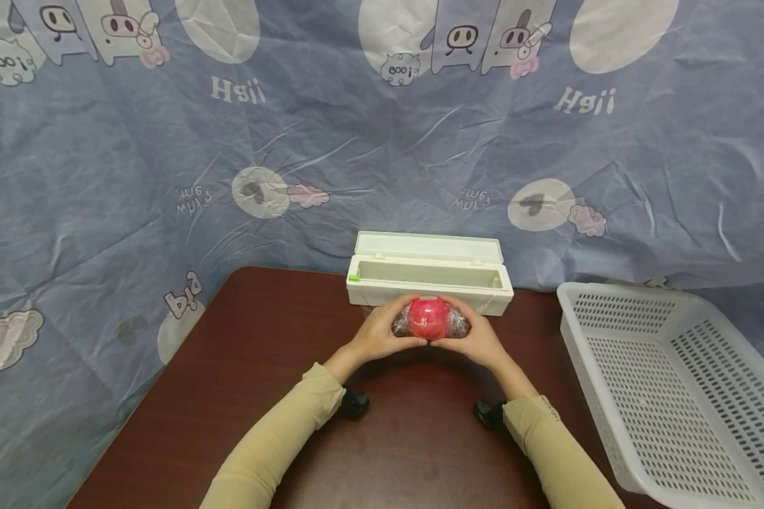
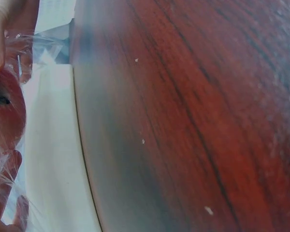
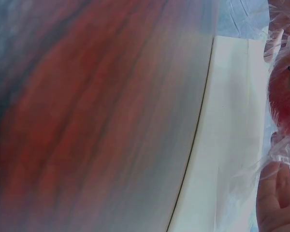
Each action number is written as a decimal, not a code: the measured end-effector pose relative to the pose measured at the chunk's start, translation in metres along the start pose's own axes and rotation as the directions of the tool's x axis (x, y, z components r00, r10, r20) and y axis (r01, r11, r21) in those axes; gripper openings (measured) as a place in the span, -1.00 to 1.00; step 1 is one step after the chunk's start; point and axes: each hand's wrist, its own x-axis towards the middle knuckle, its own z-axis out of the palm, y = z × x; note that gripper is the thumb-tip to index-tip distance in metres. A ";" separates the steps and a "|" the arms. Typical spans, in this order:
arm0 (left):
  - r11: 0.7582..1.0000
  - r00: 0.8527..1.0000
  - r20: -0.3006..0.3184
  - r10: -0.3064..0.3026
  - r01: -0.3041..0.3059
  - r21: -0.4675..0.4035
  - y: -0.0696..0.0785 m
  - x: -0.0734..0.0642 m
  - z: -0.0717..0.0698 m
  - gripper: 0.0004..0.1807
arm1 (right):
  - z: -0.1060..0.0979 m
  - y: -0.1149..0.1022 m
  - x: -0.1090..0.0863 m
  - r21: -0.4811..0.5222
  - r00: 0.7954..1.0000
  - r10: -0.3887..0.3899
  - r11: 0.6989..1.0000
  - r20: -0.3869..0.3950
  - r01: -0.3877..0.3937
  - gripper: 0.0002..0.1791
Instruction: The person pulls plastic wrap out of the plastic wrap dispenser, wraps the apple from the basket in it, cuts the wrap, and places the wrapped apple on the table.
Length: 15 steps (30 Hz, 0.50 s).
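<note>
A red apple is held up between both hands, with shiny clear plastic wrap around it and bunched at its two sides. My left hand grips the wrapped apple from the left, thumb low and fingers over the top. From the right, my right hand grips it the same way. In the left wrist view the apple shows its dark stem hollow, and loose film stretches past the fingers. The right wrist view catches the apple and crinkled film at its right edge.
Just behind the hands stands a long white dispenser box, its lid raised and a green piece at its left end. A white perforated basket sits at the right of the brown table. A printed grey-blue cloth hangs behind.
</note>
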 end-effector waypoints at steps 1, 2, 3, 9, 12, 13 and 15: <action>1.000 1.000 -0.002 0.004 -0.004 -0.001 0.000 0.000 -0.001 -0.10 | 0.000 0.000 0.000 0.002 1.000 0.005 1.000 0.002 -0.005 -0.06; 1.000 1.000 -0.004 0.008 -0.008 -0.001 0.000 -0.001 -0.001 -0.11 | 0.000 -0.001 0.000 0.001 1.000 0.010 1.000 0.005 -0.010 -0.06; 1.000 1.000 -0.003 0.011 -0.011 0.002 0.001 -0.001 -0.002 -0.11 | -0.001 -0.002 0.000 -0.001 1.000 0.014 1.000 0.007 -0.014 -0.06; 0.999 0.999 -0.001 0.034 -0.034 0.008 0.001 0.000 -0.005 -0.12 | -0.005 -0.032 -0.004 -0.019 1.000 -0.005 1.000 0.022 0.006 -0.10; 0.999 0.998 -0.010 0.055 -0.055 0.003 0.002 0.001 -0.006 -0.13 | -0.007 -0.046 -0.006 -0.026 1.000 -0.010 1.000 0.020 0.010 -0.12; 0.998 0.998 -0.014 0.062 -0.062 -0.001 0.002 0.001 -0.006 -0.13 | -0.008 -0.048 -0.006 -0.026 1.000 -0.008 1.000 0.019 0.008 -0.13; 0.998 0.998 -0.009 0.055 -0.055 -0.001 0.003 0.001 -0.007 -0.15 | -0.009 -0.050 -0.007 -0.031 1.000 0.005 1.000 0.022 -0.005 -0.13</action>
